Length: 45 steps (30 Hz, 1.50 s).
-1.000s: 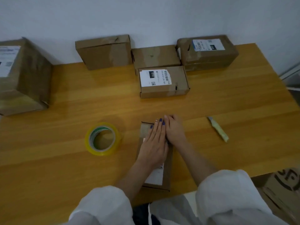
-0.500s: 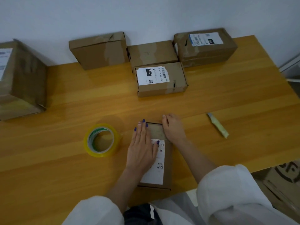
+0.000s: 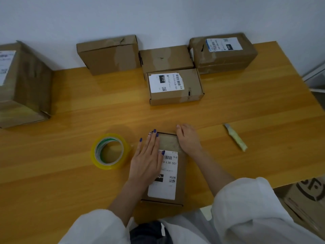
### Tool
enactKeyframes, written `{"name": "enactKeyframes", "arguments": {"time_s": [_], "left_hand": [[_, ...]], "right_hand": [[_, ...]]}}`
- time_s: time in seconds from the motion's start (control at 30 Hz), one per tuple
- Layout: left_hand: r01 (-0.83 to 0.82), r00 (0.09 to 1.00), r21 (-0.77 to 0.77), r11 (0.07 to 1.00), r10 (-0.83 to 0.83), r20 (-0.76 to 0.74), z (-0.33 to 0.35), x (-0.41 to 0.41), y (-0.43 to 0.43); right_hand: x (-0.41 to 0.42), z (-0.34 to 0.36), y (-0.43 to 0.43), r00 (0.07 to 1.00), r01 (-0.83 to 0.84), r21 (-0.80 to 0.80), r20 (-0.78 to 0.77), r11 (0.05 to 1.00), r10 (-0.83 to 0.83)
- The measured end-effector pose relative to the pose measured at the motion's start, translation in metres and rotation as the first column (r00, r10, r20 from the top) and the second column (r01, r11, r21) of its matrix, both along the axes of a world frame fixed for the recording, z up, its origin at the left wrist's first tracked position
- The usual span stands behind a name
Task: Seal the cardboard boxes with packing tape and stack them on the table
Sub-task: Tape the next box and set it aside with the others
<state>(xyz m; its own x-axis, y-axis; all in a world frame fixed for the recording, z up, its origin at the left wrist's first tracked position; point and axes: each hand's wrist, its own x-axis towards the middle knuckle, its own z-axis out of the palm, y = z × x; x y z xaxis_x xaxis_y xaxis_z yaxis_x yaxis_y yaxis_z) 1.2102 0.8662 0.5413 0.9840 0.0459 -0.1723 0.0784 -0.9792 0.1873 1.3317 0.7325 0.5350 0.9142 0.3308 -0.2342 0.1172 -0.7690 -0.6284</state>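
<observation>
From the head view, I take the small box [image 3: 168, 175] as my landmark. It lies flat on the wooden table [image 3: 70, 182] just in front of the person, long side running away from them, white shipping label up.

My left hand [image 3: 146, 161] lies flat on the left half of its top. The fingers are straight and spread a little, the thumb is on the label, and the outer fingers reach past the left edge. My right hand [image 3: 189, 140] rests palm down along the far right edge of the box, fingers together and pointing away. It grips nothing that I can see.

Just left of the box a yellow tape roll [image 3: 101, 162] lies flat on the table. Well to the right of the box lies a pale cutter [image 3: 235, 137].

Beyond the box sits a labelled box [image 3: 175, 87], and touching it from behind is a plain box [image 3: 165, 58] against the wall [image 3: 158, 18]. A taller box [image 3: 109, 55] stands to the left of that pair and a taped box [image 3: 223, 51] to the right. Far left of my landmark is a large box [image 3: 22, 85].
</observation>
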Motion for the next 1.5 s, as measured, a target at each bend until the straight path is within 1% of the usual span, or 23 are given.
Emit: {"name": "enactKeyframes", "arguments": {"time_s": [0.1,0.17,0.2,0.27,0.33,0.4,0.47,0.53,0.57,0.63,0.67,0.7,0.77,0.83,0.9,0.97,1.0,1.13,1.2,1.27,1.37,1.43,1.5], "left_hand": [[-0.023,1.0,-0.075,0.997,0.023,-0.002,0.006,0.0,-0.002],[-0.095,0.995,-0.315,0.944,0.084,-0.048,0.01,0.002,-0.007],[-0.189,0.982,-0.455,0.87,0.158,-0.105,0.015,0.003,-0.01],[-0.34,0.94,-0.636,0.693,0.278,-0.2,0.016,0.007,-0.012],[-0.402,0.905,-0.75,0.526,0.35,-0.24,0.014,0.006,-0.012],[-0.437,0.877,-0.804,0.403,0.389,-0.282,0.008,0.003,-0.008],[-0.473,0.862,-0.795,0.379,0.385,-0.329,0.006,0.0,-0.006],[-0.486,0.862,-0.777,0.401,0.368,-0.349,0.006,-0.003,-0.004],[-0.484,0.867,-0.756,0.441,0.358,-0.346,0.007,-0.003,-0.002],[-0.438,0.899,-0.676,0.593,0.297,-0.323,0.005,-0.002,0.005],[-0.424,0.905,-0.64,0.641,0.273,-0.326,0.004,-0.002,0.007],[-0.433,0.9,-0.628,0.646,0.269,-0.343,0.007,-0.002,0.007],[-0.476,0.878,-0.687,0.549,0.338,-0.339,0.016,0.001,0.004],[-0.517,0.827,-0.739,0.432,0.475,-0.301,0.022,0.009,0.001],[-0.559,0.763,-0.768,0.313,0.557,-0.328,0.033,0.023,0.004],[-0.59,0.728,-0.786,0.185,0.543,-0.418,0.046,0.038,0.007],[-0.605,0.719,-0.78,0.16,0.531,-0.449,0.051,0.044,0.008],[-0.629,0.703,-0.773,0.088,0.49,-0.516,0.076,0.059,0.007],[-0.612,0.701,-0.79,0.036,0.486,-0.522,0.086,0.062,0.004],[-0.586,0.698,-0.809,-0.047,0.477,-0.534,0.092,0.06,0.004],[-0.57,0.692,-0.806,-0.161,0.435,-0.576,0.099,0.057,0.001],[-0.558,0.686,-0.807,-0.195,0.438,-0.58,0.1,0.055,0.0],[-0.542,0.685,-0.808,-0.23,0.436,-0.583,0.104,0.052,0.0]], "right_hand": [[-0.003,0.001,0.001,1.0,0.018,0.004,0.006,1.0,-0.018],[-0.003,-0.002,0.001,0.999,0.038,0.009,0.008,0.999,-0.038],[-0.002,-0.003,0.002,0.999,0.044,0.01,0.012,0.999,-0.044],[-0.001,-0.005,0.003,0.999,0.046,0.005,0.021,0.999,-0.046],[-0.001,-0.005,0.003,0.998,0.059,0.019,0.032,0.998,-0.06],[-0.002,-0.006,0.004,0.996,0.075,0.032,0.055,0.997,-0.077],[-0.004,-0.006,0.005,0.995,0.079,0.034,0.066,0.996,-0.081],[-0.004,-0.01,0.006,0.994,0.078,0.043,0.078,0.996,-0.082],[-0.005,-0.01,0.005,0.993,0.085,0.041,0.083,0.996,-0.088],[-0.005,-0.011,0.005,0.99,0.124,0.061,0.06,0.99,-0.128],[-0.005,-0.013,0.005,0.985,0.167,0.098,0.027,0.981,-0.171],[-0.007,-0.01,0.006,0.971,0.238,0.151,-0.039,0.959,-0.234],[-0.008,0.005,0.012,0.898,0.419,0.244,-0.253,0.875,-0.36],[-0.006,0.025,0.019,0.817,0.531,0.294,-0.426,0.794,-0.389],[-0.004,0.043,0.02,0.784,0.567,0.358,-0.512,0.742,-0.352],[-0.001,0.063,0.02,0.771,0.588,0.439,-0.559,0.68,-0.305],[0.001,0.07,0.019,0.776,0.587,0.475,-0.561,0.655,-0.289],[0.007,0.094,0.019,0.843,0.512,0.531,-0.463,0.675,-0.274],[0.009,0.106,0.018,0.897,0.435,0.552,-0.336,0.711,-0.288],[0.012,0.117,0.014,0.942,0.333,0.632,-0.184,0.7,-0.282],[0.018,0.129,0.011,0.97,0.222,0.706,-0.092,0.672,-0.225],[0.02,0.135,0.012,0.981,0.143,0.724,-0.015,0.674,-0.192],[0.018,0.139,0.012,0.981,0.137,0.737,-0.007,0.662,-0.196]]}}
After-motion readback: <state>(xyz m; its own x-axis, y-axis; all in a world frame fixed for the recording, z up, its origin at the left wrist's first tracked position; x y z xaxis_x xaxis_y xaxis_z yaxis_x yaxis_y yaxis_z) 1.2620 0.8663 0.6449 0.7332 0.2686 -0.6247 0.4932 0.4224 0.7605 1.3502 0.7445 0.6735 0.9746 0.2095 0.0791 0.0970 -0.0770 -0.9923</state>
